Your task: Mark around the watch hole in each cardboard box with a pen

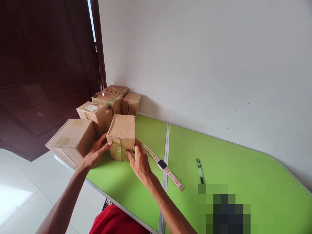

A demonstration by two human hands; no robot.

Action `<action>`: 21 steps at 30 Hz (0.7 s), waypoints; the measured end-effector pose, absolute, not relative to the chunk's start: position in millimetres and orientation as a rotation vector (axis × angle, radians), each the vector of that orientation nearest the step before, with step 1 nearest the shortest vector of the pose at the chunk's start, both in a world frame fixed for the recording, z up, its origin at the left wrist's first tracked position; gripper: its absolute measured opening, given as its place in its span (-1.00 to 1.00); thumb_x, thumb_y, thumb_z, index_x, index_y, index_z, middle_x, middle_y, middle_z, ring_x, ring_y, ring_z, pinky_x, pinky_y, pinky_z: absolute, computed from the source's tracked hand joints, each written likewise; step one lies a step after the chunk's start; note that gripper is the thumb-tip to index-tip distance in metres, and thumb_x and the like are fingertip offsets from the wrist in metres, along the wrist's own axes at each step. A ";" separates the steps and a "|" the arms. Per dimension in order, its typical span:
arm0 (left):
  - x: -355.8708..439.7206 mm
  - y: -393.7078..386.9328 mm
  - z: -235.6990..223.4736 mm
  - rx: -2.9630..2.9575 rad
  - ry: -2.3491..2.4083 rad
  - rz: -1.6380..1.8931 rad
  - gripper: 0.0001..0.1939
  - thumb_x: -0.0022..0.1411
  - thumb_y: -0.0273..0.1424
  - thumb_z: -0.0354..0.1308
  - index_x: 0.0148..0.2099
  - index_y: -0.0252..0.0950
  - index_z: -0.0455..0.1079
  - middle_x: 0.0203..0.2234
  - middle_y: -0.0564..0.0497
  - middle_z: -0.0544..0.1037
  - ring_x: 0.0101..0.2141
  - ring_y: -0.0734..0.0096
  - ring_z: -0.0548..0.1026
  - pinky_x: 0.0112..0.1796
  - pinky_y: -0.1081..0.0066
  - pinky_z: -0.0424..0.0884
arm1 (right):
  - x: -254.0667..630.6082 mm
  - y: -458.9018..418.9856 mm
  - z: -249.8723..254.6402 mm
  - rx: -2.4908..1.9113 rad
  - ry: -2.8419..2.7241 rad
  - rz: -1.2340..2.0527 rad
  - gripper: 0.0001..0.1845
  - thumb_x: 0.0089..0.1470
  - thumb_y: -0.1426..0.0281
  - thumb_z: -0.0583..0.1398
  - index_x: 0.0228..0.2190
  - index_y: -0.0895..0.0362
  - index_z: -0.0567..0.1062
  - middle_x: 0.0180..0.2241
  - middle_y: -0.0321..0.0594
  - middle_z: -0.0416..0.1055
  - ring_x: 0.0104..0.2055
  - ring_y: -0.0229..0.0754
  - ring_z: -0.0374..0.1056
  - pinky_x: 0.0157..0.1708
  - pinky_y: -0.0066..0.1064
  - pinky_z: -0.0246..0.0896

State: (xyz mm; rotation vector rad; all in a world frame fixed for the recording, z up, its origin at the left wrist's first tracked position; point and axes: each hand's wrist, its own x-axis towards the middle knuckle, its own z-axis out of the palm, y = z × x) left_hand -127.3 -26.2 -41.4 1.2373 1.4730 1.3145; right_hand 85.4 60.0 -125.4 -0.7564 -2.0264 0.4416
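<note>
A small taped cardboard box [122,136] stands on the green table [219,169]. My left hand [97,152] presses its left side with fingers closed against it. My right hand [139,162] grips its near right corner, fingers on the cardboard. The box sits between both hands, touching the table. Several other cardboard boxes cluster behind and to the left: a larger one [71,139] at the table's left edge, a labelled one [94,113] behind it, and more against the wall [114,97].
A pink smartwatch [162,165] lies flat just right of my right hand. A black pen [200,170] lies further right. A blurred dark patch covers the table's near right. A dark wooden door stands at the left, a white wall behind the table.
</note>
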 end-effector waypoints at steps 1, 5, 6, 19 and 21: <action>-125.4 -21.9 -52.2 1.226 1.513 1.316 0.03 0.33 0.34 0.30 0.55 -0.26 0.38 0.51 -0.29 0.47 0.56 -0.38 0.28 0.54 -0.16 0.24 | 82.9 59.4 -129.1 -0.766 -2.016 0.450 -0.39 0.56 0.31 0.14 0.52 0.11 0.24 0.31 0.28 0.51 0.36 0.30 0.55 0.29 0.20 0.61; -113.0 -24.2 -98.4 1.177 1.638 1.237 -0.03 0.31 0.35 0.30 0.49 -0.19 0.43 0.43 -0.29 0.55 0.54 -0.41 0.32 0.55 -0.21 0.18 | 88.3 38.9 -148.0 -0.861 -1.956 0.508 -0.54 0.56 0.28 0.14 0.36 0.11 0.37 0.11 0.17 0.59 0.11 0.22 0.65 0.08 0.07 0.69; -110.0 -26.4 -107.7 1.173 1.664 1.219 -0.04 0.29 0.33 0.33 0.49 -0.18 0.43 0.41 -0.31 0.56 0.51 -0.43 0.36 0.52 -0.23 0.23 | 89.9 35.2 -152.9 -0.890 -1.942 0.527 -0.59 0.56 0.27 0.15 0.31 0.10 0.40 0.03 0.11 0.60 0.01 0.19 0.66 -0.02 0.03 0.71; -112.8 75.9 -114.7 1.208 1.966 1.291 -0.53 0.57 -0.17 0.35 0.39 -0.20 0.49 0.37 -0.21 0.52 0.27 -0.05 0.58 0.26 -0.14 0.59 | 44.0 135.9 -159.6 -1.005 -1.879 0.792 -0.52 0.31 0.25 0.17 0.15 0.21 0.54 0.05 0.21 0.60 -0.04 0.17 0.66 0.07 0.09 0.62; -107.0 70.5 -109.9 1.229 1.959 1.311 -0.53 0.57 -0.15 0.35 0.39 -0.18 0.50 0.38 -0.21 0.53 0.28 -0.04 0.58 0.28 -0.14 0.58 | 49.2 130.6 -159.3 -1.001 -1.887 0.869 -0.45 0.31 0.17 0.19 0.19 0.22 0.52 0.13 0.26 0.58 -0.06 0.15 0.68 0.01 0.07 0.65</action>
